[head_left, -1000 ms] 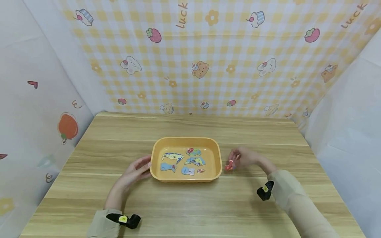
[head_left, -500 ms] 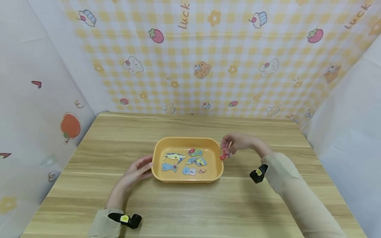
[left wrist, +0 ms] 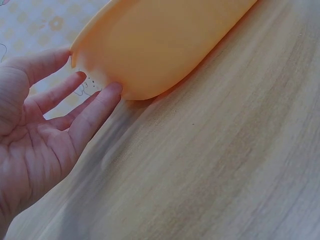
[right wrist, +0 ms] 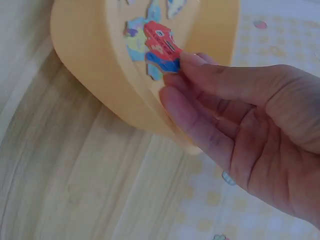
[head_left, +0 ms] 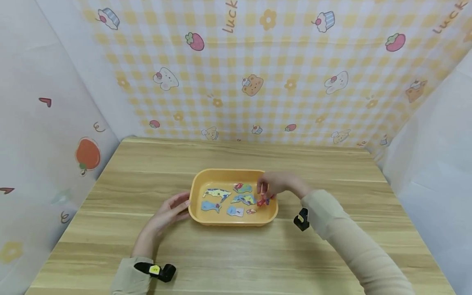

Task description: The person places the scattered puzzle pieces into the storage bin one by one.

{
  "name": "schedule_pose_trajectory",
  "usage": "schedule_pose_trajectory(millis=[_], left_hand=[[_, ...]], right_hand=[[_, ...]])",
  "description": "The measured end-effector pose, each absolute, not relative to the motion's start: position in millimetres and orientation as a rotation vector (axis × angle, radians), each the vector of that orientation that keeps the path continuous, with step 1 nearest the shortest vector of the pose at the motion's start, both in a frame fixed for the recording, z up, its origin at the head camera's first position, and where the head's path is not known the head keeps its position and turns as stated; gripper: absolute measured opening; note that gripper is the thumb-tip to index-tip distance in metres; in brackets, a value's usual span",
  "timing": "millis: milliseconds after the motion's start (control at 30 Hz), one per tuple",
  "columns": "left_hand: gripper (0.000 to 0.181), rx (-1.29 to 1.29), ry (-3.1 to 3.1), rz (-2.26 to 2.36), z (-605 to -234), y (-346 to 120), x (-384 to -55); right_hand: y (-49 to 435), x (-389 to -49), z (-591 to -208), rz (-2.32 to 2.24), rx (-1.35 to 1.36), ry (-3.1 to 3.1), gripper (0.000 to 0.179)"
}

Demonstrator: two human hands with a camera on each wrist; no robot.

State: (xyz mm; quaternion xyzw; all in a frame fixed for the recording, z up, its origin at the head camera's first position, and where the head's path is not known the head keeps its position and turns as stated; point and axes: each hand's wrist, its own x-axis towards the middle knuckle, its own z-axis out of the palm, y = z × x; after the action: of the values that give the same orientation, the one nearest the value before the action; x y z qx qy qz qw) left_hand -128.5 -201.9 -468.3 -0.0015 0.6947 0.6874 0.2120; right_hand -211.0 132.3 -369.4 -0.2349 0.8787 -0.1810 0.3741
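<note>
My right hand (head_left: 274,183) reaches over the right side of a yellow tray (head_left: 228,221). Between thumb and fingers it pinches a flat, irregularly cut red and blue piece (right wrist: 162,42), held by its blue edge. Flat printed pieces lie in the tray, among them a long pale yellow and blue one (head_left: 217,193), a light blue one (head_left: 210,206), a green and red one (head_left: 242,188) and a blue and white one (head_left: 235,211). With straight, spread fingers, my left hand (head_left: 170,211) touches the tray's left side; in the left wrist view its fingertips (left wrist: 114,90) meet the tray wall.
The tray stands on a wood-grain table (head_left: 228,258). Behind it rises a yellow checked cloth backdrop (head_left: 236,106), and white sheets hang at the left (head_left: 44,135) and right (head_left: 427,164). A black camera (head_left: 302,220) is worn on the right wrist.
My right hand has carried the red and blue piece leftward, from the table beside the tray to over its right part. My left hand stays at the tray's left side.
</note>
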Motion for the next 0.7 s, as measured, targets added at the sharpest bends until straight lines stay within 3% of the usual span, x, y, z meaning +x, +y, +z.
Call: schedule_pose_trajectory(millis=[700], left_hand=[[0.061,-0.022,1.916,1.919,-466,-202,-127]], right_hand=[[95,-195,-401,-0.092,-0.506,2.298,0.022]])
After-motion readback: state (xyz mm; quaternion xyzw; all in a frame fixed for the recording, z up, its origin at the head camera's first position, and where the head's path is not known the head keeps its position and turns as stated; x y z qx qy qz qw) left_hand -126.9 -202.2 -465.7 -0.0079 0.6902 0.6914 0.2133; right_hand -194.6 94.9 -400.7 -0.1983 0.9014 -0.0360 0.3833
